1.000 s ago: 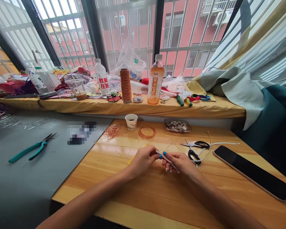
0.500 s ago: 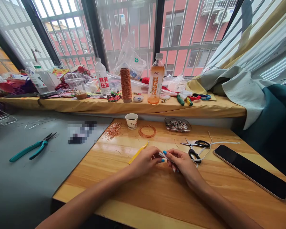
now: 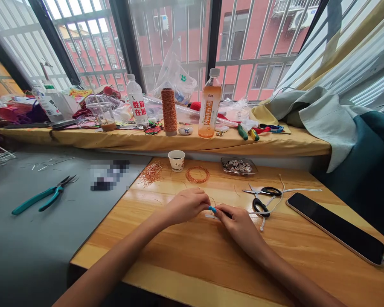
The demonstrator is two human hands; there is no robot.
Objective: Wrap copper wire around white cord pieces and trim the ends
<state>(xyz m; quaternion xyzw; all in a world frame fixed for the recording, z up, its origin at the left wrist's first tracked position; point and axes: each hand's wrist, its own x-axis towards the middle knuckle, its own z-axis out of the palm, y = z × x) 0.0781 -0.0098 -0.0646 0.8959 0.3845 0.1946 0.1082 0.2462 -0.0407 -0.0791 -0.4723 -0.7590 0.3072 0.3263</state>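
L hand (image 3: pixel 187 205) is being held in the centre of the frame, w/ its thumb & index fingertips brought narrowly together; whether anything is being pinched btwn them can't be told. R hand (image 3: pixel 243 226) is being kept just R of it, tips nearly touching the L ones, fingers closed on a white strip (image 3: pixel 211 216), whose end is being shown just below the fingertips, approx. mid-frame. A thin wire (image 3: pixel 213 200) is being seen curving by both sets of fingertips; which hand is holding it, if either, is being hidden.

Black-handled scissors (image 3: pixel 260 207) & white cord (image 3: pixel 296 189) are being seen crossed, R of centre, near the phone (image 3: pixel 336 228) at lower R. Above the hands, a paper cup (image 3: pixel 176 162), a wire coil (image 3: pixel 197 175), a heap of wire bits (image 3: pixel 151 173) & a clear tray (image 3: pixel 239 166) w/ small pcs are being supported by the wooden table (image 3: pixel 185 260). Teal-handled pliers (image 3: pixel 46 198) are being shown at L, on the grey surface (image 3: pixel 28 247).
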